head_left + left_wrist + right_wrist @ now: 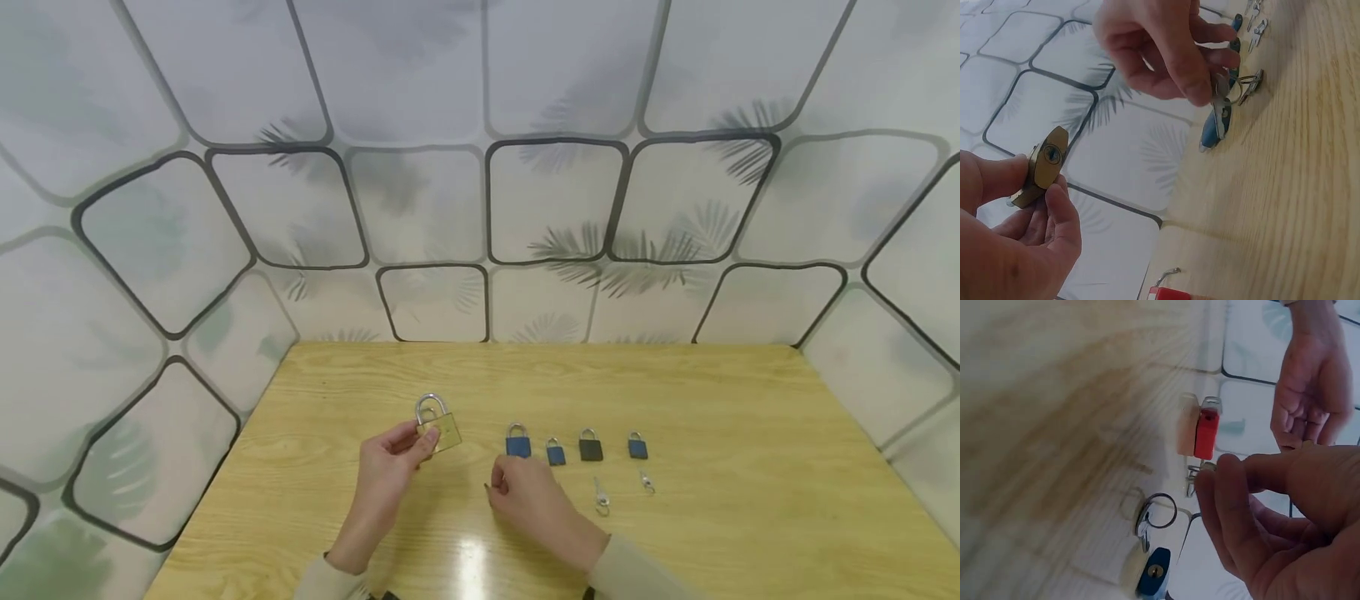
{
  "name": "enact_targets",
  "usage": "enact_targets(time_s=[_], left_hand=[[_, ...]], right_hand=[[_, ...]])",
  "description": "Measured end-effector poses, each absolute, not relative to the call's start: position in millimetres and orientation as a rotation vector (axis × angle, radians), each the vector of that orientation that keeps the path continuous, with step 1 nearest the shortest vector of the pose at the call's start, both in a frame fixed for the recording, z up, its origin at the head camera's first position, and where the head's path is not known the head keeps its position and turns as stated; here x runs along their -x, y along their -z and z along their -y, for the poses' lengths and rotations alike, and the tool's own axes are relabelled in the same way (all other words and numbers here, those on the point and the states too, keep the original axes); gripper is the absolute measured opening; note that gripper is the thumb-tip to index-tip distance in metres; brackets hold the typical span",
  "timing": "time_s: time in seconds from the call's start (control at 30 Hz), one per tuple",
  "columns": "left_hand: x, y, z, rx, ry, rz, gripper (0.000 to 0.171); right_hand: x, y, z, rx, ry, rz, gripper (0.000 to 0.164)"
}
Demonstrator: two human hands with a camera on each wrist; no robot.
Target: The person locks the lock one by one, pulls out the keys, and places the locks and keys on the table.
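Note:
My left hand (386,475) holds a brass padlock (444,433) by its body, between thumb and fingers. Its silver shackle points up, and a smaller metal loop shows inside it. The left wrist view shows the keyhole end of the padlock (1052,155). To the right, low over the table, my right hand (528,492) pinches a silver key (1218,106) between thumb and fingertips. A larger blue padlock (518,447) lies just beyond the right hand, which overlaps its lower end in the head view.
Right of that lie a small blue padlock (556,456), a black padlock (591,450) and another small blue padlock (637,449). Keys on rings (602,500) and another key set (647,482) lie nearer. A red padlock (1207,434) shows in the wrist views. Patterned fabric walls enclose the table.

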State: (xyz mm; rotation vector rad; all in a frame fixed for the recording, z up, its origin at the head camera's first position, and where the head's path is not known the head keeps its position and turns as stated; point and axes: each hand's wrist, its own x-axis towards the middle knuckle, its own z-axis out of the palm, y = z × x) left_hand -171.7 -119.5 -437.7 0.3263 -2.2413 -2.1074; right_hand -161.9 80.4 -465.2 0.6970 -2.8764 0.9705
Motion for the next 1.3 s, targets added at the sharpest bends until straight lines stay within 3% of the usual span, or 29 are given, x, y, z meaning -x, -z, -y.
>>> enact_targets(time_s=[0.37, 0.83, 1.3], left_hand=[[171, 440, 126, -0.37, 2.102, 2.252, 0.037], [172, 440, 123, -0.378, 2.106, 2.257, 0.037], [172, 445, 119, -0.337, 2.158, 2.216, 0.037]], right_hand=[[178, 468, -57, -0.732, -0.987, 3.032, 0.024], [180, 472, -55, -0.603, -1.16, 3.119, 0.013], [178, 473, -57, -0.614, -1.262, 3.111, 0.022]])
